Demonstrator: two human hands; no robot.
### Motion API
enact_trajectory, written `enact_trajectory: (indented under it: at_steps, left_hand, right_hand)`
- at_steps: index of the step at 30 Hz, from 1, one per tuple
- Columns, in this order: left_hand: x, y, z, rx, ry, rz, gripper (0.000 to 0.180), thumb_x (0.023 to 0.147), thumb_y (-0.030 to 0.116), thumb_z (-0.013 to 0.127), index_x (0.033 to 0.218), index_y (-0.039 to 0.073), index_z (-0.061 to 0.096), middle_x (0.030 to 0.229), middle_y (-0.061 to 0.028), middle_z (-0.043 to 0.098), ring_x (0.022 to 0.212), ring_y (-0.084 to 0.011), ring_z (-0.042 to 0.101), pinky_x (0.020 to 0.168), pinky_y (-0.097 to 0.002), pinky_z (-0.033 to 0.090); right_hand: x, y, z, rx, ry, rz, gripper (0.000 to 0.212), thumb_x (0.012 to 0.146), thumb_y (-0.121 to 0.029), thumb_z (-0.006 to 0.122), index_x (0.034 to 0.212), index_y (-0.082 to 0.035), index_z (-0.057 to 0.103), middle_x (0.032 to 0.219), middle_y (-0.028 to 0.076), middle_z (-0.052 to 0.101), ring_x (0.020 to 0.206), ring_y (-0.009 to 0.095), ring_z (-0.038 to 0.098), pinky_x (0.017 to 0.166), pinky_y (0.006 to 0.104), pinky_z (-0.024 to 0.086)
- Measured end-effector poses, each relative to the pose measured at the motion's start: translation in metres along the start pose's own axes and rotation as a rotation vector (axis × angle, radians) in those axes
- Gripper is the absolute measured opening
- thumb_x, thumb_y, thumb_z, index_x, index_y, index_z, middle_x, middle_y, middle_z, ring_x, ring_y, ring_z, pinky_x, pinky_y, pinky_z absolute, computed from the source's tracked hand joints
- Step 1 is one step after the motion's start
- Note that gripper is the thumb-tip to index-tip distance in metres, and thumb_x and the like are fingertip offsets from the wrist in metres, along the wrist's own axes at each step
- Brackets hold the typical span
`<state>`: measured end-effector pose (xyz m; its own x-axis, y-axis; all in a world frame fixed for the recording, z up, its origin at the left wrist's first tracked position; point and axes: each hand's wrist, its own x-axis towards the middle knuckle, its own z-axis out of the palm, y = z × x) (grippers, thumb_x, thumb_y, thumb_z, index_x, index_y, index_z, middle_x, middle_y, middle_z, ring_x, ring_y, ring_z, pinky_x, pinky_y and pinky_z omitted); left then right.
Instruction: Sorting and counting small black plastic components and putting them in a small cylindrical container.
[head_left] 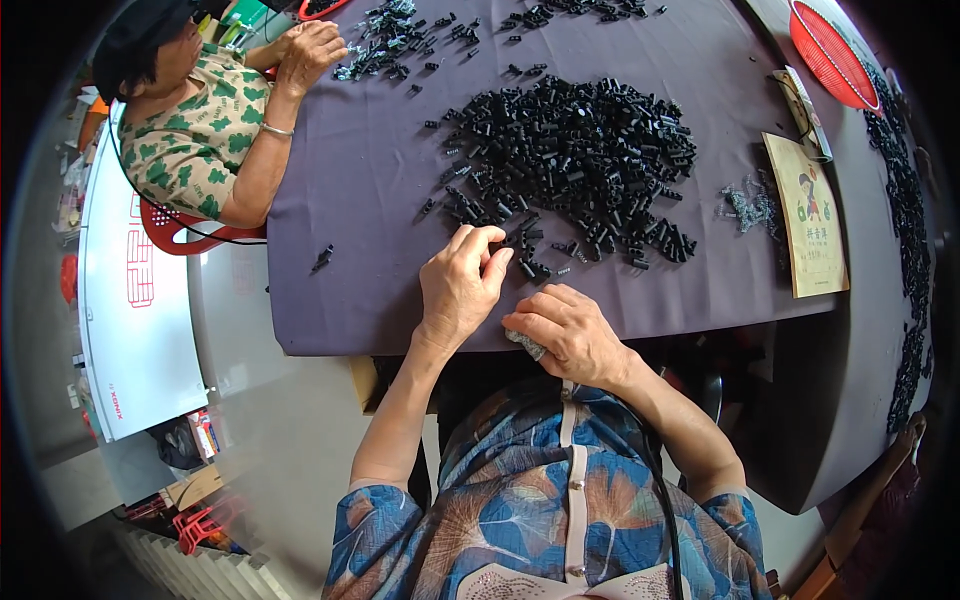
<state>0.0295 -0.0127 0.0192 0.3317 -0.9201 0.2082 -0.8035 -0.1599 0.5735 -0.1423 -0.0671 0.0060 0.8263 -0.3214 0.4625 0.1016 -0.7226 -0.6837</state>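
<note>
A large heap of small black cylindrical plastic pieces (pixel 570 150) lies on the cloth-covered table. My left hand (pixel 463 283) is at the heap's near left edge, its fingers curled and the thumb close to the index finger. Whatever may be between those fingertips is too small to make out. My right hand (pixel 572 335) is closed at the table's front edge, to the right of the left hand. A greyish clump of small metal springs (pixel 525 344) shows under its curled fingers. A few loose black pieces lie just beyond both hands.
More springs (pixel 750 205) lie at the right, beside a yellow booklet (pixel 806 215). A red basket (pixel 832 55) stands at the far right. Another person (pixel 215 130) works at the left with a smaller pile. Two stray pieces (pixel 322 259) lie near the table's left edge.
</note>
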Motion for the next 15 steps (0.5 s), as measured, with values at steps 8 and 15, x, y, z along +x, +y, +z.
enact_trajectory:
  at_steps: [8,15]
  left_hand:
    - [-0.006,0.0,0.006,-0.004,0.033,-0.001,0.012,0.084,0.015,0.066,0.094,0.01,0.062,0.081,-0.0045,0.062,0.062,-0.0241,0.063,0.053,-0.0352,0.049]
    - [-0.018,0.002,0.008,-0.25,0.043,-0.016,0.011,0.093,0.011,0.055,0.101,0.005,0.055,0.074,-0.0155,0.064,0.068,-0.0333,0.065,0.056,-0.0395,0.048]
  right_hand:
    - [-0.002,-0.002,0.005,-0.06,0.016,-0.011,0.031,0.064,-0.004,0.063,0.095,-0.006,0.062,0.087,0.006,0.057,0.078,0.025,0.054,0.07,0.0349,0.046]
    - [-0.006,0.0,0.002,0.055,0.053,0.049,0.042,0.057,0.004,0.062,0.098,-0.003,0.063,0.091,0.01,0.06,0.083,0.03,0.058,0.074,0.0371,0.049]
